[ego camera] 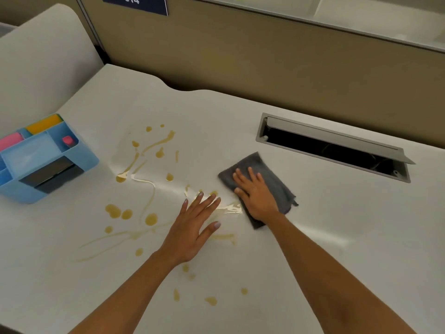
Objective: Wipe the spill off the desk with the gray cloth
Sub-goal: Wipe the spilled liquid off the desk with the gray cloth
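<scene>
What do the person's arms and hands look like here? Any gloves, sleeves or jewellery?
Both forearms are bare as far as the picture shows: no sleeves in view. The left hand and right hand wear no gloves, and no rings, watch or bracelet can be seen. The left hand's fingernails look pale, perhaps polished; it is too blurred to be sure.

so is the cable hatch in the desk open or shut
Open. The cable hatch has its lid tilted up along the far edge, and the dark cavity below is exposed.
</scene>
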### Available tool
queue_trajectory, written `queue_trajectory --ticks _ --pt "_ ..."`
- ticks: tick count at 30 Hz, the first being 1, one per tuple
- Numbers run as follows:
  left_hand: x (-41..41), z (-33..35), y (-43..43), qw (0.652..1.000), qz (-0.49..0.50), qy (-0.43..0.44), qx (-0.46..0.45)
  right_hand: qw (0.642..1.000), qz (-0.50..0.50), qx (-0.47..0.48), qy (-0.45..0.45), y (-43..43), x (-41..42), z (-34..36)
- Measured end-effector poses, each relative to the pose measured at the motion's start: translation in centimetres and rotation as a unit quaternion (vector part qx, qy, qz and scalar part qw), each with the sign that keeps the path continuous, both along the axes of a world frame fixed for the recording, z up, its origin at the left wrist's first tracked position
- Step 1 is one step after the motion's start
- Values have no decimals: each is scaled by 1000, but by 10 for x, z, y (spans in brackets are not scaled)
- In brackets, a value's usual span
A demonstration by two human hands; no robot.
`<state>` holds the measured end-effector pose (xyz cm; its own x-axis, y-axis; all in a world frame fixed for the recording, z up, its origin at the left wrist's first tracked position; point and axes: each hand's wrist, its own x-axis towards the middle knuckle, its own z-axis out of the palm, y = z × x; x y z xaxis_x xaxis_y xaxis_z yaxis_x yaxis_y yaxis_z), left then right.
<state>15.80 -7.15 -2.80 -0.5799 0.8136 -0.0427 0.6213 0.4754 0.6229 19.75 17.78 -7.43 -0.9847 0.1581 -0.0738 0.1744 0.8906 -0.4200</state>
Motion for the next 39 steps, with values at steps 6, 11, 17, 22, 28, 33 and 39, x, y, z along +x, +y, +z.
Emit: queue_trajectory --ticks 6,11,17,22,28,33,39 --pt "1 2 -11 1000 -4 -12 21 973 225 -23 -46 -38 103 1" --pt "5 -3 -32 1000 -8 -11 0 978 196 -40 -58 25 143 14" --pt "15 -6 -47 1000 -12 -15 -14 998 -51 16 -25 36 97 10" --pt "28 -3 -42 999 -39 -1 -28 997 70 17 -36 -24 92 11" --pt "24 2 -45 999 -34 13 -26 978 202 17 -55 -54 146 7" --pt "13 3 -69 999 -12 18 -29 984 169 -4 -51 -3 160 13" --pt "31 3 -74 999 -15 16 -35 998 -70 -5 -4 -9 115 6"
